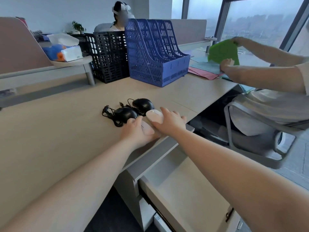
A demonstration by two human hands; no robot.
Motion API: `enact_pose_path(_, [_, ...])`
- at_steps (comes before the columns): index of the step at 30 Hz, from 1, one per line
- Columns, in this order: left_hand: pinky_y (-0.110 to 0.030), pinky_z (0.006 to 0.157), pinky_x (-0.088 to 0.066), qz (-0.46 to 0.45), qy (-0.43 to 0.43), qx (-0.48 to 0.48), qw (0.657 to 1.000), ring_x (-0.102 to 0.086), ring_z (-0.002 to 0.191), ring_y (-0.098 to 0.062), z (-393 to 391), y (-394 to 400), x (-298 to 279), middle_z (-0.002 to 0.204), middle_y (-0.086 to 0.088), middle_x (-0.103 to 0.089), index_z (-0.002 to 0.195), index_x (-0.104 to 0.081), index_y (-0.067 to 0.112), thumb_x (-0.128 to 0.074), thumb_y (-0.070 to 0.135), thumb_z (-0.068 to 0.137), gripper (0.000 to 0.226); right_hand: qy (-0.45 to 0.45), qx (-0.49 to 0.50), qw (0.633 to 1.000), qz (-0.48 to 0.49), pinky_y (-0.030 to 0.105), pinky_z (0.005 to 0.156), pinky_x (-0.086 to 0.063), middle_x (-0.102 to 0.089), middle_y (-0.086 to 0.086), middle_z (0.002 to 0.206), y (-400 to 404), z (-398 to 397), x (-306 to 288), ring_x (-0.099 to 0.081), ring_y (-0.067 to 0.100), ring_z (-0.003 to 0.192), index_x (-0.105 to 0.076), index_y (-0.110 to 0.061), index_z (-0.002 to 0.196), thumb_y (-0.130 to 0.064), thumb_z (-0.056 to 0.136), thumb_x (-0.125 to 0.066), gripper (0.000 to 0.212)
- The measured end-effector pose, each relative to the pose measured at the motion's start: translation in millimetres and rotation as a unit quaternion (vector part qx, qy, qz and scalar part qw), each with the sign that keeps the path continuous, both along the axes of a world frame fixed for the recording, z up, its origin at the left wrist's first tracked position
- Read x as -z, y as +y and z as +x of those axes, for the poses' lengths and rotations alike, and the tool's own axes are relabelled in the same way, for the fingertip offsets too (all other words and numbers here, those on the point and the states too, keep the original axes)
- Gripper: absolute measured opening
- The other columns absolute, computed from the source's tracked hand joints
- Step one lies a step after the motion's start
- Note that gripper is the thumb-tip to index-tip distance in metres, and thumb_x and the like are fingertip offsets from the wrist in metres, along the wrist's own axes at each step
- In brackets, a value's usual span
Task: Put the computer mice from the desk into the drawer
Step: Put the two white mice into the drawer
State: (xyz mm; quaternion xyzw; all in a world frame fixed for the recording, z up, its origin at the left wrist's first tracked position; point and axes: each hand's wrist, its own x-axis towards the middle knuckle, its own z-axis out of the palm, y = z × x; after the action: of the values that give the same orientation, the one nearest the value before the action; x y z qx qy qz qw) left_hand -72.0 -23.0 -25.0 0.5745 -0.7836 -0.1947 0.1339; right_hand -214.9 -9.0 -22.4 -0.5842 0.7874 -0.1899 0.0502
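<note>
Two black wired mice lie on the beige desk: the near black mouse and the far black mouse, their cables tangled to the left. My left hand wraps around a pale pink mouse at the desk's front edge. A second pale pink mouse sits just right of the black ones, with my right hand closed over it. The open drawer lies below the desk edge, under my right forearm, and its visible part holds nothing.
A blue file rack and a black mesh rack stand at the back of the desk. At the right, another person in a chair handles green paper over coloured folders. A tissue box sits back left.
</note>
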Motion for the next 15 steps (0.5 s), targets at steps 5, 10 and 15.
enact_pose_path(5, [-0.038,0.101,-0.039,-0.004,-0.023,-0.028,0.999,-0.042,0.127,-0.033,0,5,-4,0.136,-0.017,-0.042,0.145,-0.028,0.02,-0.071,0.075,0.057,0.112,-0.06,-0.016,0.998,0.025,0.043,0.092,-0.048,-0.058,0.007,0.129,5,0,-8,-0.051,0.03,0.12,-0.04,-0.017,0.136,-0.047,0.083,-0.059,0.064])
enact_pose_path(10, [-0.038,0.1,-0.038,-0.025,-0.023,-0.016,0.999,-0.039,0.127,-0.035,-8,30,-18,0.136,-0.018,-0.04,0.144,-0.028,0.017,-0.07,0.067,0.065,0.103,-0.074,-0.027,0.996,0.045,0.036,0.101,-0.044,-0.05,0.007,0.144,30,-15,-14,-0.046,0.028,0.132,-0.034,-0.017,0.147,-0.035,0.083,-0.062,0.072])
enact_pose_path(15, [-0.038,0.107,-0.032,-0.026,-0.011,0.012,1.0,-0.03,0.136,-0.03,-23,73,-15,0.145,-0.014,-0.034,0.146,-0.026,0.017,-0.071,0.067,0.066,0.105,-0.063,0.014,0.997,0.033,0.037,0.105,-0.044,-0.049,0.005,0.146,67,-45,-18,-0.048,0.027,0.132,-0.032,-0.018,0.148,-0.04,0.084,-0.062,0.074])
